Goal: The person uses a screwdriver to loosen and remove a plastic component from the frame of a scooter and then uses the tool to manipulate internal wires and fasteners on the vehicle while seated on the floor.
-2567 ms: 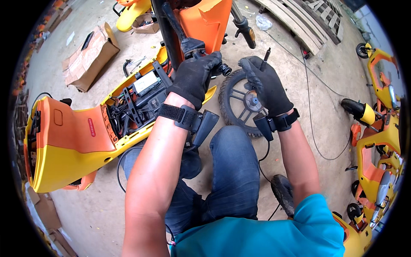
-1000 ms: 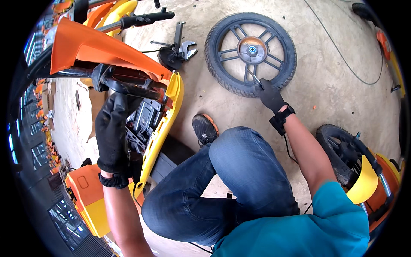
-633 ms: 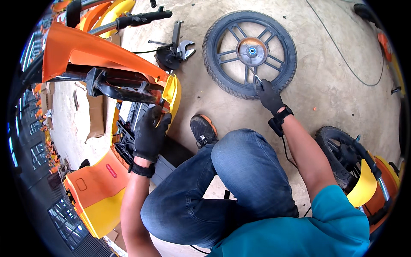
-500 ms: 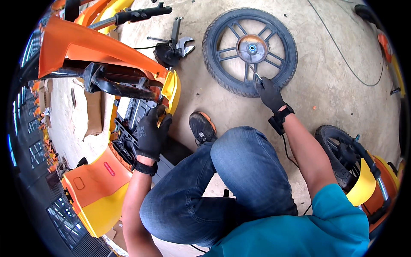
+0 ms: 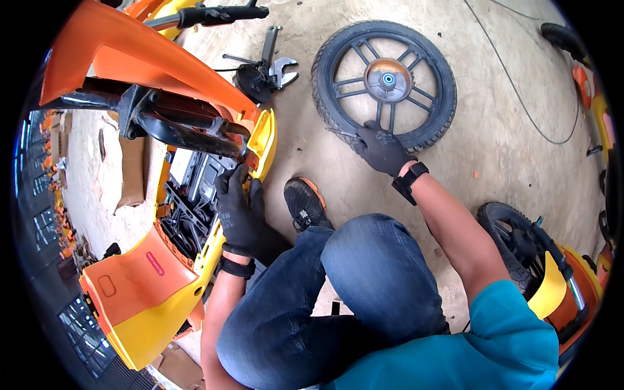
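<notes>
My gloved right hand [image 5: 385, 148] closes round a slim silvery tool like a screwdriver [image 5: 342, 132]. Its metal shaft points left, beside the near rim of a wheel. The wheel [image 5: 325, 92] lies flat on the floor; it has a dark treaded tyre, several spokes and a hub with a blue-ringed bearing. To the left, my gloved left hand [image 5: 239, 214] has its fingers at the lower edge of a yellow panel [image 5: 264, 146], below a black fork tube [image 5: 188, 134] of an orange and yellow scooter. Its grip there is partly hidden.
An adjustable wrench [image 5: 284, 73] lies beside a dark part [image 5: 255, 82] left of the wheel. Cables fill the scooter's open body [image 5: 185, 221]. Another scooter with a front wheel [image 5: 513, 240] stands at right. A thin cable [image 5: 513, 84] crosses the floor; cardboard [image 5: 133, 172] lies at left.
My right hand has drawn left and slightly down, and the tool has swung from over the spokes to point left outside the tyre. My left hand stays by the yellow panel, its fingers slightly shifted.
</notes>
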Demonstrator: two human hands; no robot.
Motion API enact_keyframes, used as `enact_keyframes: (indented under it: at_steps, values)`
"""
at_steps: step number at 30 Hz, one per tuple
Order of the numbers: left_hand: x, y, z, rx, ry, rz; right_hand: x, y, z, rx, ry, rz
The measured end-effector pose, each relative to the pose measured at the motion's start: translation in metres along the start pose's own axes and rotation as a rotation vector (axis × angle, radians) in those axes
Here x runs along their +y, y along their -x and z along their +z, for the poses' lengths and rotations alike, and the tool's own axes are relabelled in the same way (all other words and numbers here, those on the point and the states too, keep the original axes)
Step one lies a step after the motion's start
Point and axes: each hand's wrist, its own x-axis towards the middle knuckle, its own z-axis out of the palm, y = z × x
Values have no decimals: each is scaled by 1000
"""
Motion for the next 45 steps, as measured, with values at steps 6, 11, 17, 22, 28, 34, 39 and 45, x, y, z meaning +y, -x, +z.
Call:
enact_keyframes:
  at_steps: [6, 11, 17, 22, 28, 34, 39, 45]
  values:
    - [-9, 2, -1, 36, 54, 7, 24, -9, -4, -111, -49, 68]
    - [-9, 5, -1, 125, 8, -39, 22, -4, -15, -131, 7, 86]
    - [-20, 8, 4, 117, -161, -44, 17, 7, -26, -153, -23, 162]
    - [-17, 7, 2, 84, -230, -52, 20, 8, -27, -155, 50, 140]
    - [-19, 7, 3, 75, -210, -62, 26, 9, -12, -140, 104, 196]
    - [-23, 6, 8, 72, -227, -45, 13, 17, -22, -3, -40, 227]
    - [-22, 9, 9, 86, -258, 0, 28, 54, -23, 264, -149, 174]
    - [-19, 7, 6, 67, -308, -6, 50, 112, -44, 339, -256, 616]
